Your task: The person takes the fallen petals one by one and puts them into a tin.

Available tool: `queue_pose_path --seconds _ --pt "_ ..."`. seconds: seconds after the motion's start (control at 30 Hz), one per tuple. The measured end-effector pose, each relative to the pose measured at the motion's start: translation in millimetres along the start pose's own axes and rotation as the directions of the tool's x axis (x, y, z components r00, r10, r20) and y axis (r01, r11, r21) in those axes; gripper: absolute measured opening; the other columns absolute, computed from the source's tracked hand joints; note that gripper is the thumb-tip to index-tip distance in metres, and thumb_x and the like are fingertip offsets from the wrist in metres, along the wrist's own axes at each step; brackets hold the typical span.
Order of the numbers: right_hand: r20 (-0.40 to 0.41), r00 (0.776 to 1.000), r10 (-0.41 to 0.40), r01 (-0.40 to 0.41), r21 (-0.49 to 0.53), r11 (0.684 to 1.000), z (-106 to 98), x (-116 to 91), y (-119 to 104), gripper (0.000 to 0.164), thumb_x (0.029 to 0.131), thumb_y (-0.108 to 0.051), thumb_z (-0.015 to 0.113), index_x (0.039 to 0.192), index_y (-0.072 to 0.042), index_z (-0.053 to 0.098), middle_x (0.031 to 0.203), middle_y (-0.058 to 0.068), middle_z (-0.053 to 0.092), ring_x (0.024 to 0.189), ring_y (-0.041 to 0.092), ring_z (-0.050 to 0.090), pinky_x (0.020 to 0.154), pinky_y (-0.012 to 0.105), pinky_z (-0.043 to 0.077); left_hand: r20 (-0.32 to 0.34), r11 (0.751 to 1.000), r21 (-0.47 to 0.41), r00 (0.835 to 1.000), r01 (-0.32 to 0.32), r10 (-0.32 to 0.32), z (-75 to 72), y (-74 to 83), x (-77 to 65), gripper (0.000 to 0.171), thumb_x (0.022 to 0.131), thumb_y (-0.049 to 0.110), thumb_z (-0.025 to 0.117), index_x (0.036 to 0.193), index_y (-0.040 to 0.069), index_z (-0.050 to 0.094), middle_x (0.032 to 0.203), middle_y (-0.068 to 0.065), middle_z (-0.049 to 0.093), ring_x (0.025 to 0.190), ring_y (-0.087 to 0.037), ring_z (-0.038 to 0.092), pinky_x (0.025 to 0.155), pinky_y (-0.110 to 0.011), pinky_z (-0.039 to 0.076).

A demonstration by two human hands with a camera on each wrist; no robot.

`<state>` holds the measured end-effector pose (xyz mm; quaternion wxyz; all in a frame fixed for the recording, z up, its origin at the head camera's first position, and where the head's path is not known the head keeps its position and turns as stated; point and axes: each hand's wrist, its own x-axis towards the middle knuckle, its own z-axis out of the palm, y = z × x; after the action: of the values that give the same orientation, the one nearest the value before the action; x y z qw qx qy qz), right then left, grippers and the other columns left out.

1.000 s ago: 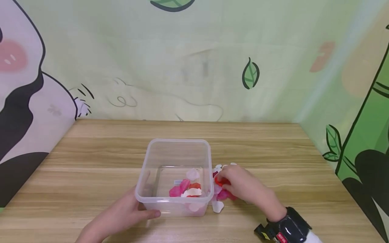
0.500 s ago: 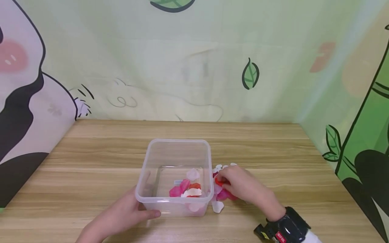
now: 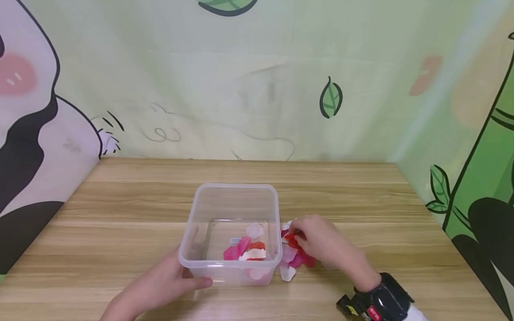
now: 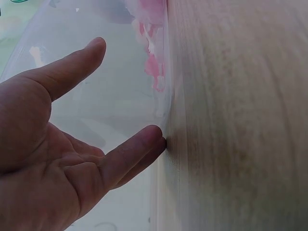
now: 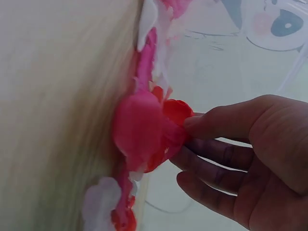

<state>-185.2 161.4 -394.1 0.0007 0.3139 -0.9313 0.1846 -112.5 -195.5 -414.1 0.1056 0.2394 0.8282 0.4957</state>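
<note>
A clear plastic box (image 3: 229, 264) stands on the wooden table, with pink, red and white petals (image 3: 244, 244) inside. My left hand (image 3: 166, 278) rests against its near left corner, thumb along the front and fingers at the left side. The left wrist view has that thumb (image 4: 77, 67) and the fingers fairly straight and spread apart. Beside the box's right wall lies a pile of loose petals (image 3: 288, 254). My right hand (image 3: 321, 238) is over this pile, its thumb and fingertips pinching a red petal (image 5: 178, 111); a pinkish-red petal (image 5: 139, 127) is right beside it.
The wooden table (image 3: 341, 187) reaches back to a printed backdrop (image 3: 241, 89). A white petal (image 3: 287, 273) lies near the box's front right corner. A black wrist camera mount (image 3: 383, 296) sits on the right wrist.
My right hand has risen slightly and shifted a little to the right, uncovering more of the red and pink petals under it. The left hand and the box keep their place.
</note>
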Motion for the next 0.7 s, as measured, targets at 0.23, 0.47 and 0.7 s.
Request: queue_pose_path --seconds 0.23,0.47,0.7 --pt "-0.041 0.999 -0.005 0.007 0.035 0.999 -7 -1 -1 0.012 0.087 0.006 0.074 0.090 -0.005 0.076 0.081 -0.001 0.068 0.070 0.010 0.056 0.064 0.025 0.051 0.004 1.000 -0.008 1.000 -0.007 0.007 0.8 -0.9 0.2 0.079 0.089 0.023 0.083 0.147 0.001 0.034 0.119 -0.009 0.064 0.101 -0.019 0.064 0.084 -0.033 0.056" --pt "-0.067 0.998 0.002 0.001 0.041 0.999 -13 -3 -2 0.012 0.086 0.005 0.074 0.090 -0.006 0.075 0.085 -0.001 0.070 0.076 0.011 0.062 0.072 0.032 0.056 0.006 1.000 -0.027 1.000 0.004 -0.004 0.8 -0.2 0.6 0.082 0.089 0.020 0.083 0.149 0.000 0.031 0.124 -0.015 0.062 0.102 -0.020 0.064 0.085 -0.033 0.056" --pt "-0.093 0.994 0.065 -0.058 0.078 0.995 -16 -4 -4 0.013 0.086 0.004 0.072 0.088 -0.009 0.071 0.086 -0.003 0.066 0.079 0.015 0.061 0.071 0.031 0.055 -0.027 1.000 0.014 1.000 0.009 -0.009 0.6 0.5 0.1 0.099 0.086 0.024 0.086 0.159 0.007 0.020 0.116 -0.008 0.063 0.096 -0.017 0.064 0.083 -0.031 0.056"
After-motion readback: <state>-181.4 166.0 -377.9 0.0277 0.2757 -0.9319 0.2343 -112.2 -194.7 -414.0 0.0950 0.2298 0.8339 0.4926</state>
